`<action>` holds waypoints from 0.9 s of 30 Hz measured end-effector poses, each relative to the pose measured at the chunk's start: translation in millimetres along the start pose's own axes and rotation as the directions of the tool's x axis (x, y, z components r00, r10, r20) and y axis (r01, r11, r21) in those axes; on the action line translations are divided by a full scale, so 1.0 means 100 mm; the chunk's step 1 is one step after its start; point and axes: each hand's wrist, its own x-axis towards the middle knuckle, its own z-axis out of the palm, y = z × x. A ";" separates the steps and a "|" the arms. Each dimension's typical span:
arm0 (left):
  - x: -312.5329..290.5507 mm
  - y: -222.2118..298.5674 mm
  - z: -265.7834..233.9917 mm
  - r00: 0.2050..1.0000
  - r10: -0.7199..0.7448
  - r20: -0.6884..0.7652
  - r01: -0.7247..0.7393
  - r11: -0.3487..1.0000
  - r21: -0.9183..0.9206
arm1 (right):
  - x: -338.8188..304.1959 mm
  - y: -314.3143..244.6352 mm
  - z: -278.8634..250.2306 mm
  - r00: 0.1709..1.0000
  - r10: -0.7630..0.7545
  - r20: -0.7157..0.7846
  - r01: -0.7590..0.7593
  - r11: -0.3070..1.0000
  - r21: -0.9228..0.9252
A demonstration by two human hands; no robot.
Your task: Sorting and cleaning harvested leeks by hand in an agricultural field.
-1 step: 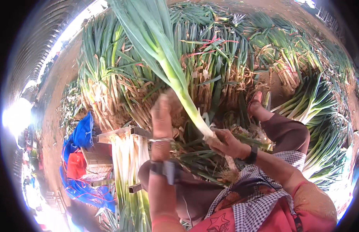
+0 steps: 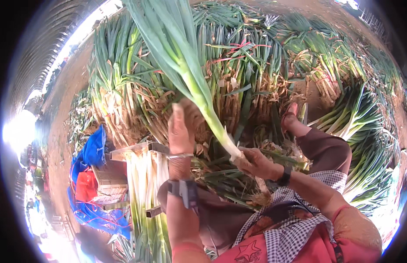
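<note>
My right hand [image 2: 258,164] is closed round the pale root end of a large leek [image 2: 198,90]. The leek slants up and left from it, its broad green leaves reaching the top edge of the view. Just left of the white stalk, my left hand [image 2: 181,131] is raised with thumb up and fingers apart, holding nothing; its fingers are partly blurred. Left of my left forearm, several clean white-stalked leeks [image 2: 144,173] lie side by side in a rack [image 2: 156,147], green tops toward the lower edge.
Unpeeled leek bundles [image 2: 120,96] with dry brown bases stand in a row ahead. More leeks [image 2: 365,136] are heaped at the right. Loose leaves [image 2: 225,182] lie by my legs. A blue sheet [image 2: 93,149], a red bag [image 2: 86,186] and a crate [image 2: 110,182] sit at the left.
My left hand has shifted slightly left, away from the leek stalk. My right hand still grips the leek, almost unmoved.
</note>
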 end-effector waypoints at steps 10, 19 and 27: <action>-0.02 0.04 -0.01 1.000 0.007 -0.019 -0.013 0.948 -0.317 | 0.53 -0.01 -0.09 0.966 -0.219 -0.137 0.197 0.968 -0.158; -0.09 -0.08 0.18 0.998 -0.008 -0.062 -0.005 0.978 -0.207 | 0.94 -0.39 -0.07 0.997 -0.044 -0.067 0.048 0.998 0.052; -0.16 -0.12 0.18 0.997 -0.041 0.069 0.061 0.950 -0.308 | 0.97 0.08 -0.06 0.935 0.355 0.019 -0.321 0.820 0.474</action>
